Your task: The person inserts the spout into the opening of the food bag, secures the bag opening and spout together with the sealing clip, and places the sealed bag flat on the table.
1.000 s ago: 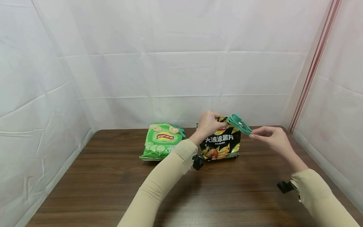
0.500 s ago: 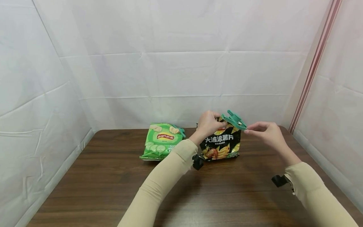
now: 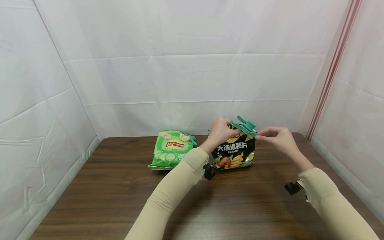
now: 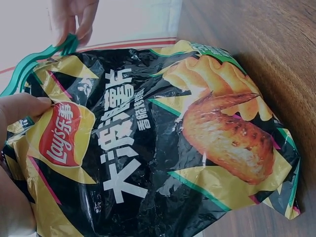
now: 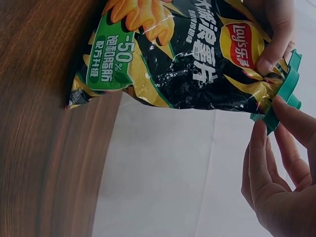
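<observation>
A black and gold Lay's chip bag (image 3: 234,155) stands upright on the table, its top pinched between the thumb and fingers of my left hand (image 3: 221,130). My right hand (image 3: 277,137) pinches one end of a teal bag clip (image 3: 246,126), which lies along the bag's top edge beside the left hand. In the right wrist view the clip (image 5: 284,96) sits across the bag's top corner, thumb and fingertips at its end. From the left wrist, the clip (image 4: 27,66) runs along the top behind my left thumb (image 4: 27,107). Whether it is fastened, I cannot tell.
Left of the black bag lies a green Lay's chip bag (image 3: 171,151) with another teal clip (image 3: 190,138) at its top right corner. The brown wooden table (image 3: 120,200) ends at white hanging sheets (image 3: 192,76) behind and at both sides.
My right hand has moved left, bringing the clip from the bag's top right corner further along its top edge. The clip has turned flatter. My left hand and both bags stay put.
</observation>
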`<action>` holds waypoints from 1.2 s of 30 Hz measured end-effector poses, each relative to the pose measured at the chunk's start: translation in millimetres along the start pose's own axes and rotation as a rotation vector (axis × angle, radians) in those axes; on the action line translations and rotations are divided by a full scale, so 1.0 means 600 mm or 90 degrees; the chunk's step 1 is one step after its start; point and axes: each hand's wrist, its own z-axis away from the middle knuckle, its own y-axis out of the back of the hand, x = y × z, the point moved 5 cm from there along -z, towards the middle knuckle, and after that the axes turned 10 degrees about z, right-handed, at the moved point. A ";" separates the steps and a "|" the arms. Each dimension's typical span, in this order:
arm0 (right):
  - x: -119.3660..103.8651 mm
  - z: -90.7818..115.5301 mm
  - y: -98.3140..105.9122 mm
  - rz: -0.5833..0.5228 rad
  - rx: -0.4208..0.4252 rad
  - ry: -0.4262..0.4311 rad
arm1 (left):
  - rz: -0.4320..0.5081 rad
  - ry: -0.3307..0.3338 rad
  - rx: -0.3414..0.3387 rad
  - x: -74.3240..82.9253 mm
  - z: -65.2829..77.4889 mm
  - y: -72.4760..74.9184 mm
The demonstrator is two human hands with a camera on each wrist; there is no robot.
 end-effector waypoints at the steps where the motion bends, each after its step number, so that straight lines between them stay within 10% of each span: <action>1: -0.001 -0.001 -0.001 -0.002 0.000 0.001 | 0.000 0.004 0.000 0.000 0.000 0.000; 36: 0.004 -0.013 -0.020 -0.083 0.005 0.004 | -0.001 0.027 0.003 -0.002 -0.001 0.000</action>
